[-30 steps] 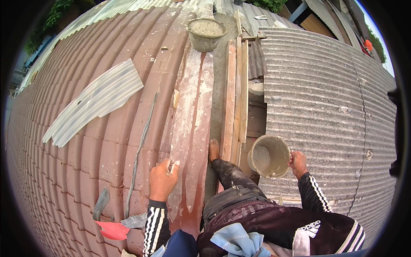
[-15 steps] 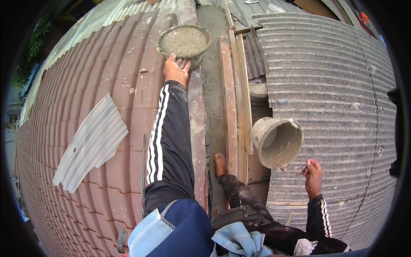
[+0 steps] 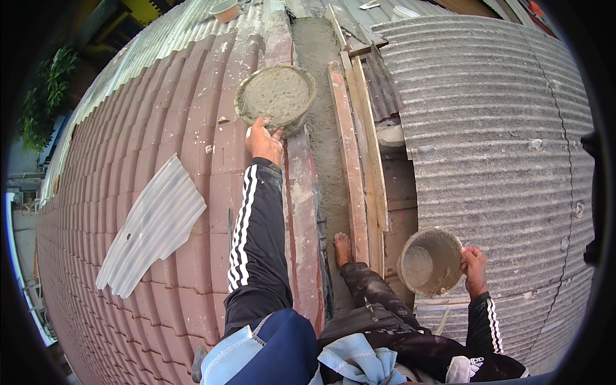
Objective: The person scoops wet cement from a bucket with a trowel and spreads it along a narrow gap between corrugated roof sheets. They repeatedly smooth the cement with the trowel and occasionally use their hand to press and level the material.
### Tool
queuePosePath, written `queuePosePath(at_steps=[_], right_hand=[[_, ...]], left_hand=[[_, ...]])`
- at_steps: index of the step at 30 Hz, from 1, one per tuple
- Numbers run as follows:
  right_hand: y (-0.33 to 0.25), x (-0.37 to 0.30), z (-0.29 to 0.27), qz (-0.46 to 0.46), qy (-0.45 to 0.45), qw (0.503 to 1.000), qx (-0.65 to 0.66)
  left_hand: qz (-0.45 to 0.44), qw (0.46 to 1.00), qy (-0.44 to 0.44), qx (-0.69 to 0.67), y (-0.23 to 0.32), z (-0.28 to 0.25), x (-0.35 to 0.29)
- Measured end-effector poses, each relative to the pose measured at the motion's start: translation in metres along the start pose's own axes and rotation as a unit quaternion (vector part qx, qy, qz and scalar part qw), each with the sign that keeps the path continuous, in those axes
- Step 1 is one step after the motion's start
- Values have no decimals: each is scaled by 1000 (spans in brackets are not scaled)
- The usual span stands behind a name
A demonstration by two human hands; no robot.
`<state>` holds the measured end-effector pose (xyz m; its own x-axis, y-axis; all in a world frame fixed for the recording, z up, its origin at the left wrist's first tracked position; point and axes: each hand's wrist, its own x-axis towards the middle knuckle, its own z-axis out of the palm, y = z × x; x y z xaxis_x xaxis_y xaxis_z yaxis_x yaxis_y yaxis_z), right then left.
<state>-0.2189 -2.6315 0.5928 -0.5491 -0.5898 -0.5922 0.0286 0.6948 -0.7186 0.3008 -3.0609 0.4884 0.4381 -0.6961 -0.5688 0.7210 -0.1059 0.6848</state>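
Ahead of me, a round bucket full of wet grey mortar (image 3: 276,96) sits by the edge of the tiled roof. My left hand (image 3: 264,141) is closed on its near rim, thumb on top and fingers below. To my right, a mortar-smeared bucket (image 3: 430,262) is tilted with its mouth toward me; only a grey coating shows inside. My right hand (image 3: 475,268) is closed at its right rim, where the thin wire handle joins. Whether the fingers grip the wire, the rim or both, I cannot tell.
A wet mortar strip (image 3: 326,128) runs ahead beside wooden boards (image 3: 350,154); my bare foot (image 3: 343,249) stands on it. Brown roof tiles (image 3: 186,192) lie left, with a broken corrugated sheet (image 3: 154,224) on them. Grey corrugated roofing (image 3: 494,154) spreads right, beside a gap. Another bucket (image 3: 224,9) stands far off.
The mortar-smeared bucket has come lower and closer to my right hand, which earlier held it farther off by its wire handle. My left hand stays at the full bucket's rim.
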Motion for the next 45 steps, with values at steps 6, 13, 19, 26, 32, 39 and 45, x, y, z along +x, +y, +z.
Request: queuePosePath(at_steps=[6,13,19,26,32,39,45], right_hand=[[-41,-1,7,-14,-2,1000,-9],[-186,-17,69,-171,-110,979,10],[-324,-41,169,-317,-215,919,-90],[-426,-16,298,-541,-236,788,-173],[-458,29,426,-663,-305,670,-137],[-438,-17,497,-732,-107,601,-301],[-439,-30,527,-701,-120,619,-332]], left_hand=[[-12,999,4,-32,16,-73,-106],[-21,998,29,-51,25,-156,-239],[-38,997,70,-8,38,-216,-336],[-30,997,71,-23,45,-253,-393],[-29,998,45,-46,44,-255,-399],[-48,993,48,-95,31,-315,-413],[305,689,114,647,2,-366,-460]])
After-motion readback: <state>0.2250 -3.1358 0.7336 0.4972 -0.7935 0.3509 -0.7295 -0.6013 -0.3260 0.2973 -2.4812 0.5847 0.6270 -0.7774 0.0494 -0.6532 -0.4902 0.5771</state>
